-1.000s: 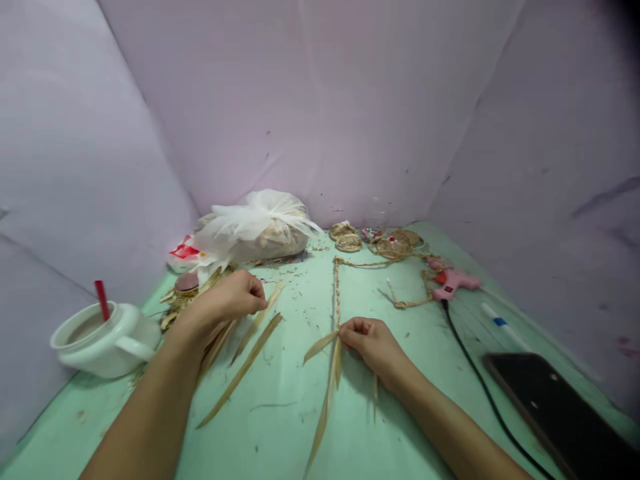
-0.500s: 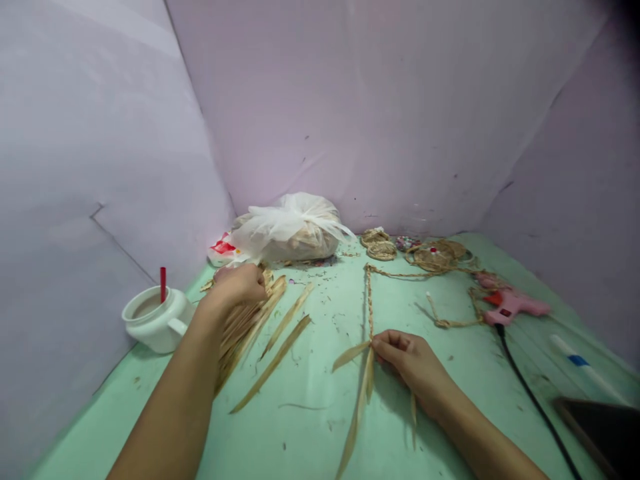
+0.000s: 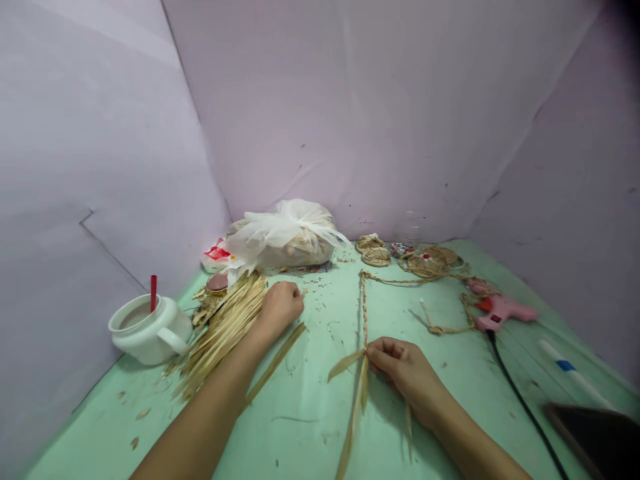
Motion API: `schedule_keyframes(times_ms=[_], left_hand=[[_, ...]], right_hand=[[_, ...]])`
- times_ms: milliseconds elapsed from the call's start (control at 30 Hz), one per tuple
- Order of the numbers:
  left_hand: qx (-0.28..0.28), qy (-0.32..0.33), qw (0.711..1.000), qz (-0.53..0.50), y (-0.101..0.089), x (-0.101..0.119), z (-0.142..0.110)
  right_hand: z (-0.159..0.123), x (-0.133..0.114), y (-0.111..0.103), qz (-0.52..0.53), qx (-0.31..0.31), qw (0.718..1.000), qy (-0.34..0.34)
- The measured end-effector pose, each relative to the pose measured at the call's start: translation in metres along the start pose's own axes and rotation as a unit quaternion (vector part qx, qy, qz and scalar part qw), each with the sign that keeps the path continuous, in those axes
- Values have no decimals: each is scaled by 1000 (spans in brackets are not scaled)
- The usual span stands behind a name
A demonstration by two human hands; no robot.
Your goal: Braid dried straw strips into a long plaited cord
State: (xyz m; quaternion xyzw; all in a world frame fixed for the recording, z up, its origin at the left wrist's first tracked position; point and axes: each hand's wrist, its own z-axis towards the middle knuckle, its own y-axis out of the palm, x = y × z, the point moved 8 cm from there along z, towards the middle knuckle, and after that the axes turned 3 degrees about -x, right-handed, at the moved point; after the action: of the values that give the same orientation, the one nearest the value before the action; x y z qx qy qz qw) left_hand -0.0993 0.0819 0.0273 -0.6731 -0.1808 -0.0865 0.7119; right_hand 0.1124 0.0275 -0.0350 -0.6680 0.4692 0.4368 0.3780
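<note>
R hand (image 3: pixel 368 351) pinches lower end of braid (image 3: pixel 365 310), which lies approx. mid worktop (image 3: pixel 285 450), loose ends fanning toward the camera. L hand (image 3: pixel 283 304) curled beside strip bundle (image 3: pixel 225 330), near single strip (image 3: pixel 278 359) (can't tell if fingers grip anything). White pot (image 3: pixel 145 337) far L, plastic bag (image 3: pixel 295 243) at back, pink glue gun (image 3: pixel 506 311) on R w/ black cord (image 3: pixel 520 400).

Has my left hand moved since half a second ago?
Yes, to the right, judged against the white bag: your left hand was over the pile of strips and is now at its right side.
</note>
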Motion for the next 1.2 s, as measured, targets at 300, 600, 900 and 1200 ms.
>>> schedule_keyframes(times_ms=[300, 600, 900, 1200], left_hand=[[-374, 59, 884, -275, 45, 70, -59], [-367, 7, 850, -377, 71, 71, -56], [-277, -66, 895, -344, 69, 70, -59], [-266, -91, 899, -337, 71, 79, -69]], right_hand=[[-1, -4, -2, 29, 6, 999, -11], [-3, -7, -2, 49, 1, 999, -12], [1, -4, -3, 26, 23, 998, -43], [-4, -6, -3, 85, 18, 996, -10]])
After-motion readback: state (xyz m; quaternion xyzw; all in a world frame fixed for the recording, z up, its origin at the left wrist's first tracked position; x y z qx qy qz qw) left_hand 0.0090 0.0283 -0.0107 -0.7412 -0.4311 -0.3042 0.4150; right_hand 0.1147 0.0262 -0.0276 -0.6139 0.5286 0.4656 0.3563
